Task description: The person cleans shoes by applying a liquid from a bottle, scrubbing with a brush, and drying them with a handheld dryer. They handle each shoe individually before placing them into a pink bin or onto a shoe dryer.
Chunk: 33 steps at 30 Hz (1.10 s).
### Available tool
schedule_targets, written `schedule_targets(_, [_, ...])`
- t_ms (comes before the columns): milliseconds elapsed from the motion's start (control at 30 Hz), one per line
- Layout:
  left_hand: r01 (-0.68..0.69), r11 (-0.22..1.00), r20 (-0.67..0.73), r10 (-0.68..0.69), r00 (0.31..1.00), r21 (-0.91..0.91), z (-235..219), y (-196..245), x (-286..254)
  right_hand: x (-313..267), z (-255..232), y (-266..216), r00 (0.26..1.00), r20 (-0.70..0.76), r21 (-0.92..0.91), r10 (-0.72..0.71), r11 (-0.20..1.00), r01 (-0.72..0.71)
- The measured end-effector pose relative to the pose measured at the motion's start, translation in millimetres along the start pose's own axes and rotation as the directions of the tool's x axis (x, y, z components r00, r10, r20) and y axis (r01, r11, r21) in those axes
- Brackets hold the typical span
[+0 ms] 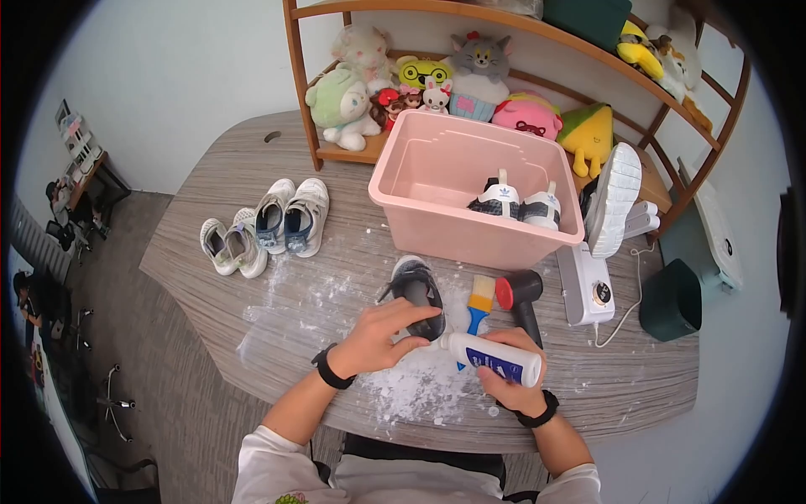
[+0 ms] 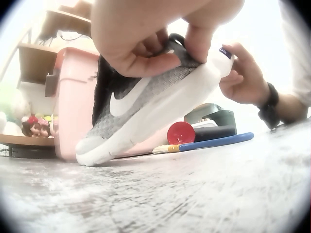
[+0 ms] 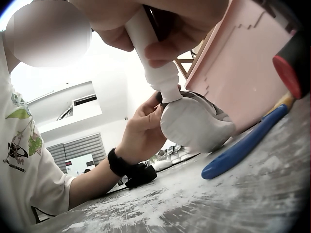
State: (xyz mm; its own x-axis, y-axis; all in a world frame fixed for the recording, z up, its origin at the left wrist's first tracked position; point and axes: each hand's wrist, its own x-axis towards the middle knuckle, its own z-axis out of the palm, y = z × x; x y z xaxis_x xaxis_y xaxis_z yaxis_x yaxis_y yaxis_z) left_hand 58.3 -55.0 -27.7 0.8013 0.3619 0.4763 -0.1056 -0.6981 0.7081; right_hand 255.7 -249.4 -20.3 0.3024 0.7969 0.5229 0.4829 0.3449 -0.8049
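Note:
The left hand [image 1: 382, 336] pinches the heel of a grey and black shoe [image 2: 141, 97] with a white sole. In the left wrist view the heel is raised and the toe rests on the table. A white bottle [image 1: 495, 357] with a dark blue label is gripped by the right hand [image 1: 516, 370]. Its nozzle [image 3: 170, 92] meets the heel end of the shoe in the right wrist view. White powder or residue [image 1: 411, 391] covers the tabletop below the hands.
A brush [image 1: 477, 307] and a black and red dryer-like tool [image 1: 522, 298] lie right of the shoe. Behind stands a pink bin [image 1: 470, 235] with shoes inside. Two small pairs of shoes [image 1: 306, 218] stand left; a white device [image 1: 585, 286] with a shoe on it stands right.

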Motion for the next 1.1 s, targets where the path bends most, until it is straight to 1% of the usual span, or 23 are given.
schedule_targets(33, [0.000, 1.000, 0.000, 0.000, 1.000, -0.001, 0.4, 0.0, 0.3, 0.1, -0.5, 0.1, 0.999, -0.009, 0.011, 0.033, 0.999, -0.033])
schedule_targets(67, [-0.002, 1.000, 0.002, 0.002, 1.000, 0.005, 0.5, 0.0, 0.2, 0.5, -0.5, 0.7, 0.999, -0.009, 0.011, 0.034, 0.999, -0.033])
schedule_targets(133, [-0.002, 1.000, 0.004, 0.002, 1.000, 0.011, 0.6, -0.3, -0.5, 1.5, -0.1, 2.6, 0.992, -0.081, -0.020, 0.091, 0.995, -0.093])
schedule_targets(167, [-0.003, 1.000, -0.002, 0.003, 1.000, 0.008, 0.8, -0.8, -0.5, 1.7, -0.2, 2.2, 0.992, -0.082, -0.021, 0.092, 0.995, -0.094])
schedule_targets(233, [-0.005, 1.000, -0.010, 0.005, 1.000, 0.005, 0.6, -0.4, 0.1, 2.8, -0.4, 0.2, 0.998, -0.064, -0.065, -0.008, 0.998, 0.004])
schedule_targets(267, [0.005, 1.000, -0.008, -0.005, 1.000, 0.006, -0.1, 0.7, 0.3, 2.7, 0.0, -0.4, 0.998, -0.062, -0.064, -0.008, 0.998, 0.005])
schedule_targets(333, [0.017, 1.000, -0.006, -0.017, 1.000, 0.008, -0.2, 0.9, 0.0, 0.2, 1.4, -2.1, 0.992, 0.036, -0.139, -0.120, 0.982, 0.124])
schedule_targets(367, [0.009, 1.000, -0.012, -0.009, 1.000, 0.009, 0.5, 0.1, 0.1, -0.7, 2.2, -3.7, 0.992, 0.036, -0.139, -0.120, 0.983, 0.124])
schedule_targets(433, [0.001, 1.000, -0.019, -0.001, 1.000, 0.010, 2.0, -1.1, 0.4, -2.6, 3.3, -6.8, 0.984, 0.099, -0.128, -0.145, 0.979, 0.157])
schedule_targets(600, [0.010, 1.000, -0.041, -0.010, 0.999, -0.007, 3.5, -0.7, -0.9, -3.5, 2.2, -7.8, 0.985, 0.106, -0.153, -0.136, 0.977, 0.151])
schedule_targets(667, [0.019, 1.000, -0.048, -0.020, 0.999, -0.023, 3.4, -0.9, -1.3, 1.7, 1.6, -6.9, 0.984, 0.026, -0.203, -0.178, 0.962, 0.180])
schedule_targets(700, [0.029, 0.999, -0.055, -0.031, 0.998, -0.039, 3.4, -1.1, -2.1, 2.1, 0.7, -6.1, 0.983, 0.027, -0.202, -0.179, 0.962, 0.181])
schedule_targets(767, [0.025, 0.997, -0.072, -0.030, 0.997, -0.067, 4.7, -2.1, -2.8, 2.4, -1.8, -3.9, 0.990, -0.028, -0.225, -0.135, 0.966, 0.126])
schedule_targets(800, [0.020, 0.995, -0.087, -0.028, 0.996, -0.095, 5.2, -2.3, -2.8, 2.2, -1.7, -3.2, 0.990, -0.036, -0.218, -0.138, 0.968, 0.127])
schedule_targets(900, [0.017, 0.995, -0.104, -0.026, 0.994, -0.095, 4.1, -2.3, -3.3, -1.7, 0.0, -5.1, 0.986, -0.008, -0.210, -0.168, 0.964, 0.162])
schedule_targets(933, [0.019, 0.996, -0.107, -0.029, 0.994, -0.093, 4.0, -1.9, -3.6, -3.1, 0.5, -5.6, 0.981, 0.024, -0.238, -0.193, 0.952, 0.193])
schedule_targets(1033, [0.018, 0.995, -0.107, -0.028, 0.994, -0.097, 3.3, 0.1, -3.5, -5.9, 0.8, -9.1, 0.981, 0.063, -0.229, -0.184, 0.954, 0.193])
schedule_targets(1100, [0.076, 0.990, -0.090, -0.086, 0.992, -0.116, 3.8, 0.9, -5.1, -3.8, 0.6, -9.2, 0.979, 0.062, -0.235, -0.193, 0.951, 0.203])
